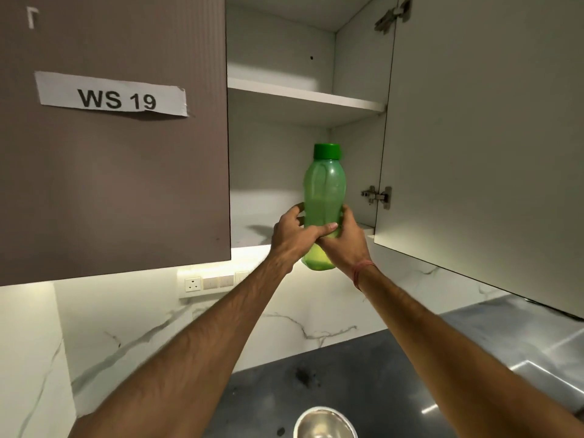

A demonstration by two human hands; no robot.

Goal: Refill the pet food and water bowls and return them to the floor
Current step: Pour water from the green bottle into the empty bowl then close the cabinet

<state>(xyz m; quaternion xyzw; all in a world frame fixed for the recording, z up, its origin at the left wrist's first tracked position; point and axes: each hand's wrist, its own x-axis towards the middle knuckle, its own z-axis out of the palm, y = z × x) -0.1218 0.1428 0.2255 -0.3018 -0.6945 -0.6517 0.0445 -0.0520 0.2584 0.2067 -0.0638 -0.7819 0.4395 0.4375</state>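
Note:
A translucent green water bottle [325, 188] with a green cap stands upright in front of the open wall cabinet, its base just below the cabinet's bottom edge. Both hands hold its lower half. My left hand [295, 233] wraps it from the left, thumb across the front. My right hand [346, 240] grips it from the right, and a red thread circles that wrist. A steel bowl [325, 422] sits on the dark countertop at the bottom edge, only partly in view.
The cabinet's right door [480, 147] hangs open toward me; the left door [113, 137], labelled WS 19, is closed. A white shelf [303, 98] crosses the cabinet interior. A socket panel [208, 283] sits on the marble backsplash. A steel surface [537, 349] lies at right.

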